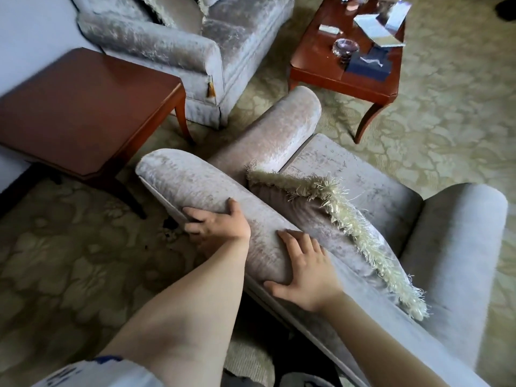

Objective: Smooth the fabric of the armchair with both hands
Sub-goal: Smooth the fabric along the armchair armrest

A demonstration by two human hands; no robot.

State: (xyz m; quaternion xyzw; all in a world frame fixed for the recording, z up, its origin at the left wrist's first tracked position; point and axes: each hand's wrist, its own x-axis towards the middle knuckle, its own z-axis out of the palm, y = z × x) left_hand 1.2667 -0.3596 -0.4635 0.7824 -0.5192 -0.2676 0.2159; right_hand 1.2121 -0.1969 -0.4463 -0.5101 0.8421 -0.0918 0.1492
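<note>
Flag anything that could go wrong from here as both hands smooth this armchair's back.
1. The left hand wraps over the outer edge of the armchair back while the right hand lies flat; uneven pressure may leave streaks in the shiny pile.
2. The fringed cushion leans against the back right beside the right hand; a wide stroke could snag its fringe or topple it onto the seat.
</note>
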